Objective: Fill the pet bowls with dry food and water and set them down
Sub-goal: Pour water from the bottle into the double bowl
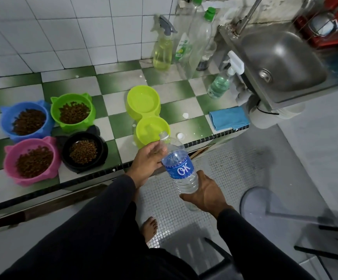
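A clear water bottle (179, 168) with a blue label is uncapped and tilted, its mouth at the near rim of a lime double bowl (144, 114). My right hand (204, 193) grips the bottle's base. My left hand (147, 161) rests against its neck and upper side. Both cups of the double bowl look wet or hold a little water. The white cap (180, 136) lies on the counter beside it. A blue bowl (27, 121), a green bowl (73, 112), a pink bowl (33, 160) and a black bowl (84, 151) each hold dry kibble.
The bowls stand on a green-and-white checkered counter (115, 122) backed by white wall tiles. Spray bottles (163, 51) and empty bottles stand at the back. A folded blue cloth (228, 118) lies near a steel sink (281, 57). A fan base (265, 203) stands on the floor.
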`<state>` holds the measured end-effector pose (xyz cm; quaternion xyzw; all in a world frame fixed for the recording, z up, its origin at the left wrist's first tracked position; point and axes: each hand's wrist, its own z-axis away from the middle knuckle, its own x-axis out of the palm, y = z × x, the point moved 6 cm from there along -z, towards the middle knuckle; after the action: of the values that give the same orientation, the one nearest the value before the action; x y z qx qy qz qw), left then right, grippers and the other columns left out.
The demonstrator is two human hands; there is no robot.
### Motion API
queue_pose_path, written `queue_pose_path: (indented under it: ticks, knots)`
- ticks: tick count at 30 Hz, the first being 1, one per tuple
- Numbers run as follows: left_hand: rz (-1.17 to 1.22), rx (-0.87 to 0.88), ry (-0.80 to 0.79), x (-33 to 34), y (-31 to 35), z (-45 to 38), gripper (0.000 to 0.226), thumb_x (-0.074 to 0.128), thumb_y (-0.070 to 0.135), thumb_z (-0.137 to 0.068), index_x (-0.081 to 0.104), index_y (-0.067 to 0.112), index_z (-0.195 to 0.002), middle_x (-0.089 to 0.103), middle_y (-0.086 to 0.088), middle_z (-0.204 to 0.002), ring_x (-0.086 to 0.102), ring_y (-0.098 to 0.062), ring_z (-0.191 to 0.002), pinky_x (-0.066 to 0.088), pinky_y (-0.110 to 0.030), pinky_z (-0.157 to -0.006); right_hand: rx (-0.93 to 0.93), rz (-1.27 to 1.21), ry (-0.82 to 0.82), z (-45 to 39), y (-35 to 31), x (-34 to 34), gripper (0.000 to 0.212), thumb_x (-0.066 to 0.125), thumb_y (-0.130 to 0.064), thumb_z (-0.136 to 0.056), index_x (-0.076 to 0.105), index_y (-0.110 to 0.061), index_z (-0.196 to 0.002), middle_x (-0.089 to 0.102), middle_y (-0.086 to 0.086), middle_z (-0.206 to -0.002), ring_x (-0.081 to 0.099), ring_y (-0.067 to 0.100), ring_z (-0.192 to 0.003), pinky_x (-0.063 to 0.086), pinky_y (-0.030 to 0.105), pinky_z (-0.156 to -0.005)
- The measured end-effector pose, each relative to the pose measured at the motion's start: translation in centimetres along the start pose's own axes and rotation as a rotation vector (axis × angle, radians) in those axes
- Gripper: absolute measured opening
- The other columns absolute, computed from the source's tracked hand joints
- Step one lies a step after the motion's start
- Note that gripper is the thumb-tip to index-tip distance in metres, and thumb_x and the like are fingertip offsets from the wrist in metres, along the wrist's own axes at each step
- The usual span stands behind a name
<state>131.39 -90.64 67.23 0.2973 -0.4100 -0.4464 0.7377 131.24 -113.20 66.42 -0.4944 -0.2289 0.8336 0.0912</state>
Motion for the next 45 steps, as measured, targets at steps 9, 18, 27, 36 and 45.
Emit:
queue_pose_path:
  ticks: [9, 18, 27, 36, 45]
  knots:
    - [0.053, -0.026, 0.012, -0.2, -0.5, -0.7, 0.050, 0.063, 0.030, -0.100, 0.053, 0.014, -0.146, 0.070, 0.002, -0.132, 0.070, -0.011, -0.115, 0.060, -0.027, -0.080, 0.045, 0.061, -0.050, -1.0, 0.3, 0.1, 0.068, 0.077, -0.069, -0.059, 0.046, -0.032, -0.107, 0.063, -0.011, -0.094, 0.063, 0.007, -0.083, 0.057, 0.031, -0.076]
    - [0.086, -0.049, 0.063, -1.0, -1.8, -1.4, 0.045, 0.070, 0.040, -0.089, 0.065, 0.010, -0.122, 0.075, -0.001, -0.121, 0.072, -0.018, -0.111, 0.061, -0.031, -0.078, 0.038, 0.059, -0.052, -1.1, 0.7, -0.1, 0.065, 0.075, -0.071, -0.056, 0.045, -0.036, -0.102, 0.062, -0.013, -0.087, 0.062, 0.003, -0.077, 0.058, 0.034, -0.073]
    - [0.086, -0.052, 0.086, -1.1, -2.3, -1.5, 0.042, 0.068, 0.042, -0.089, 0.068, 0.015, -0.120, 0.076, 0.001, -0.119, 0.074, -0.017, -0.107, 0.062, -0.031, -0.075, 0.025, 0.076, -0.077, -1.0, 0.6, -0.5, 0.067, 0.074, -0.073, -0.055, 0.046, -0.037, -0.104, 0.062, -0.013, -0.088, 0.062, 0.004, -0.078, 0.058, 0.036, -0.074]
    - [0.075, -0.056, 0.109, -1.1, -2.5, -1.6, 0.030, 0.063, 0.035, -0.100, 0.069, 0.012, -0.119, 0.076, -0.002, -0.119, 0.074, -0.020, -0.107, 0.062, -0.034, -0.077, 0.014, 0.140, -0.075, -0.8, 0.4, -0.8, 0.065, 0.071, -0.076, -0.055, 0.043, -0.038, -0.099, 0.060, -0.014, -0.082, 0.059, 0.000, -0.071, 0.050, 0.026, -0.062]
    - [0.099, -0.064, 0.104, -1.0, -2.4, -1.2, 0.036, 0.062, 0.035, -0.101, 0.067, 0.007, -0.122, 0.076, -0.004, -0.117, 0.077, -0.017, -0.097, 0.061, -0.029, -0.069, 0.003, 0.173, -0.087, -0.7, 0.3, -0.8, 0.062, 0.070, -0.078, -0.054, 0.041, -0.039, -0.093, 0.059, -0.015, -0.077, 0.058, 0.000, -0.065, 0.042, 0.021, -0.055]
